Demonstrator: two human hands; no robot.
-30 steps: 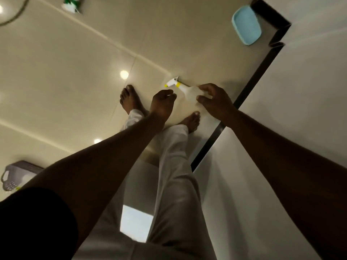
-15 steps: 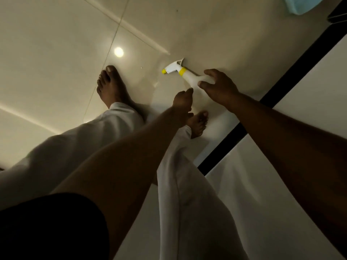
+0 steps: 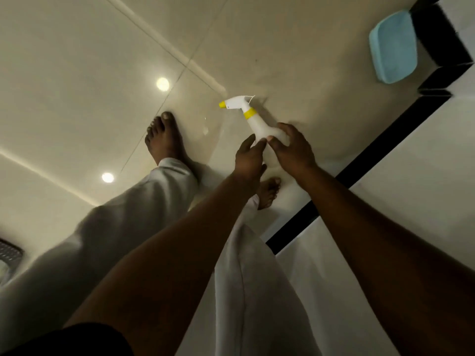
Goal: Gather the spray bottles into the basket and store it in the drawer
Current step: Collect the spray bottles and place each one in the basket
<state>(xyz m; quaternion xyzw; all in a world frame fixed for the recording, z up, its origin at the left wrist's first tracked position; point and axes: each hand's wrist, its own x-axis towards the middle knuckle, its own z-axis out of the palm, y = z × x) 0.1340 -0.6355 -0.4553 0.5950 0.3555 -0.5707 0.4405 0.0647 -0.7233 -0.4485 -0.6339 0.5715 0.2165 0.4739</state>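
A white spray bottle (image 3: 253, 119) with a yellow nozzle tip and yellow collar is above the pale tiled floor, nozzle pointing left. My right hand (image 3: 291, 147) wraps the bottle's body from the right. My left hand (image 3: 249, 156) touches the bottle's lower left side with its fingertips. The bottle's base is hidden behind both hands. A grey perforated basket (image 3: 9, 253) shows only as a corner at the left edge.
My bare feet (image 3: 164, 140) stand on the glossy floor below the hands, legs in white trousers. A light blue tray (image 3: 393, 46) lies at the top right beside a black plinth (image 3: 359, 163) under white cabinet fronts.
My left hand has come up to meet the bottle, which my right hand held throughout. The view has swung, bringing the blue tray and the basket's corner back into sight.
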